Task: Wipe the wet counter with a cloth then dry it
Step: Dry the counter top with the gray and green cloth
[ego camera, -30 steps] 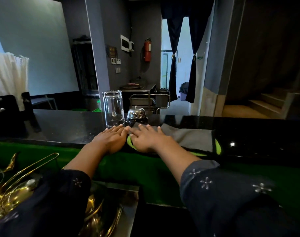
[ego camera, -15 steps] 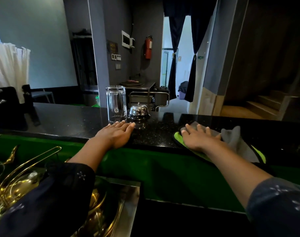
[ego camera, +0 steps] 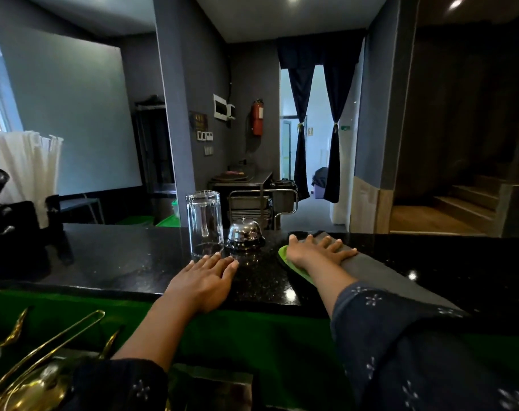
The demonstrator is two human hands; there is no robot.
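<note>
Two breakables sit close to my wipe path: an upturned clear glass tumbler [ego camera: 205, 223] and a chrome dome bell [ego camera: 244, 235]. My right hand [ego camera: 317, 252] presses, fingers spread, on the grey-green microfibre cloth [ego camera: 371, 274] on the glossy black stone counter [ego camera: 119, 262]; my left hand [ego camera: 203, 278] lies flat just before the glass. A sloppy leftward sweep could topple it.

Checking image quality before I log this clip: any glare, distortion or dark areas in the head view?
Head view: ceiling lights glint as small white spots on the glossy black stone counter beside the grey-and-green cloth; wide-angle bending bows the grey pillar and side walls; the stairs on the right are deep in shadow; the bright doorway looks overexposed; both hands look sharp.
</note>
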